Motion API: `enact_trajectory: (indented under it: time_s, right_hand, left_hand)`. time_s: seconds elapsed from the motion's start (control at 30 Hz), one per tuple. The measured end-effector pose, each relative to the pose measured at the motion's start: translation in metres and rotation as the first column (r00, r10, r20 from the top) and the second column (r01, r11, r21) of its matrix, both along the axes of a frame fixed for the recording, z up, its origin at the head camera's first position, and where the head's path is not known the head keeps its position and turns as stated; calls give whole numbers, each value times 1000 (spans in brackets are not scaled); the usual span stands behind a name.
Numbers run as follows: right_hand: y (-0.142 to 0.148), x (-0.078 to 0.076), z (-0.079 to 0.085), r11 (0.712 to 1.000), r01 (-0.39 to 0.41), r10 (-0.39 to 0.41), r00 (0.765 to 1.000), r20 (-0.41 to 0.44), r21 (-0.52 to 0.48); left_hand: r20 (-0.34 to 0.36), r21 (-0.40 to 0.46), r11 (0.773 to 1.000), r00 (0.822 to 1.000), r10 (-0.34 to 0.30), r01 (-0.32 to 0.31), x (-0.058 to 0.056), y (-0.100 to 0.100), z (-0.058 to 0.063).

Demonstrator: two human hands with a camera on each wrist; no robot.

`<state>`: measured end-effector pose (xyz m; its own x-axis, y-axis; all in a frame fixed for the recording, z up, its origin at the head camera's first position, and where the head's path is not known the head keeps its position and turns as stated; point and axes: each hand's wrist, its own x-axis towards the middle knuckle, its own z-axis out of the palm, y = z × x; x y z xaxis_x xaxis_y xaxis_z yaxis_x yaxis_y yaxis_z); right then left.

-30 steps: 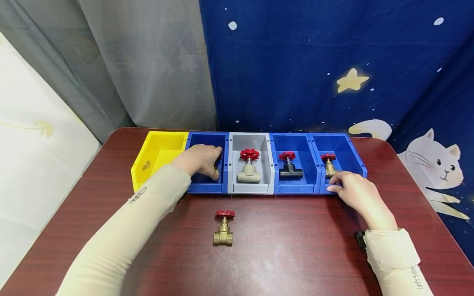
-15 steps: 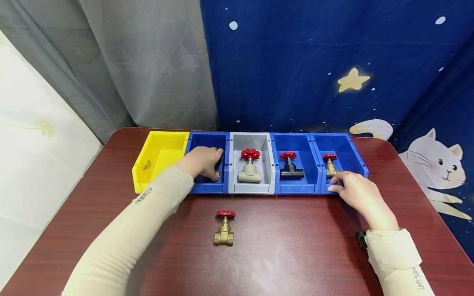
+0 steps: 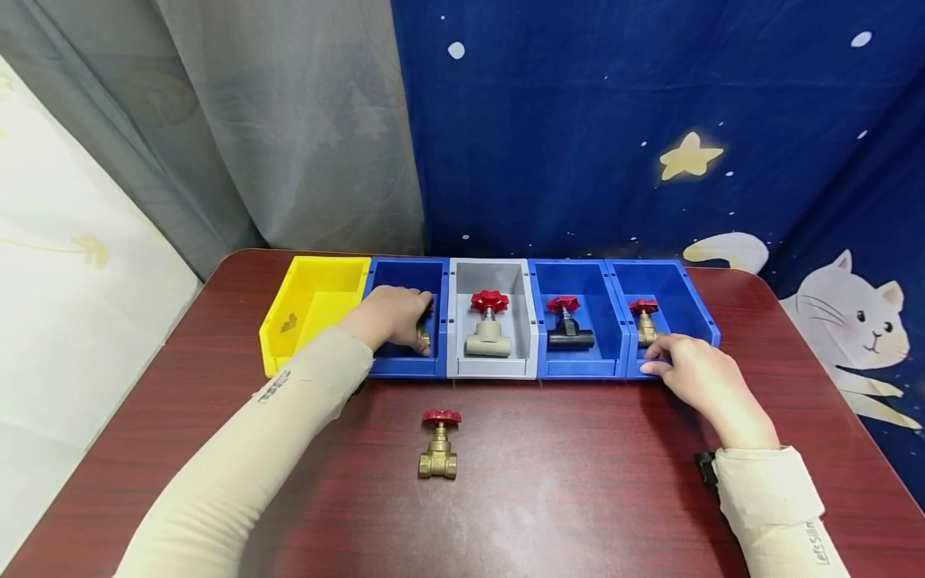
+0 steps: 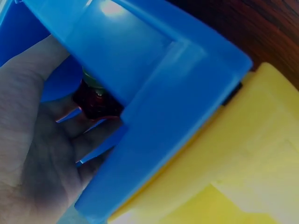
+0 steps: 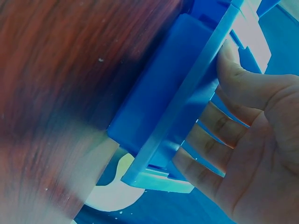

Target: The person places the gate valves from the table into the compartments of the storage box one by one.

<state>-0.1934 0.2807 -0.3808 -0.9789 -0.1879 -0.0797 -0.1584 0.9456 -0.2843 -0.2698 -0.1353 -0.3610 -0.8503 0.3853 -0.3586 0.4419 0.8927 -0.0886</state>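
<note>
My left hand [image 3: 396, 315] reaches into the second bin [image 3: 408, 367], a blue one, thumb and fingers around a brass gate valve [image 3: 423, 335]. Most of that valve is hidden; its red handwheel [image 4: 96, 100] shows against the fingers in the left wrist view. My right hand [image 3: 697, 377] rests at the front right of the end blue bin [image 3: 654, 277], fingers over the side wall and thumb near the front lip. Beside its fingertips stands another brass gate valve [image 3: 645, 325] with a red handwheel. A third brass gate valve [image 3: 438, 449] stands on the table before the bins.
The bins form one row. A yellow bin [image 3: 318, 309] is at the left end. The grey bin [image 3: 491, 367] holds a beige valve [image 3: 488, 337]; the blue bin [image 3: 574, 367] beside it has a black valve [image 3: 571, 331]. Curtains [image 3: 542, 120] hang behind the dark red table [image 3: 549, 482].
My left hand has shifted slightly inside its bin, and a little more of the brass valve shows under it. The right hand has stayed where it was.
</note>
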Motion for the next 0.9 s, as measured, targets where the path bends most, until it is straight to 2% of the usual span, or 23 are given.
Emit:
enact_trajectory:
  time_s: [0.23, 0.4, 0.63, 0.9]
  right_hand:
    - [0, -1, 1, 1000, -7, 7, 1000, -7, -1]
    - [-1, -1, 1, 1000, -7, 7, 1000, -16, 1]
    - [0, 0, 0, 1000, -7, 7, 1000, -3, -4]
    - [0, 0, 0, 1000, -6, 6, 1000, -1, -3]
  left_hand:
    - [-19, 14, 1000, 1000, 2, -2, 5, 0, 6]
    - [-68, 35, 999, 998, -10, 12, 11, -1, 10]
    - [-156, 46, 995, 985, -79, 87, 25, 0, 20]
    - [-247, 77, 983, 959, -141, 165, 44, -3, 30]
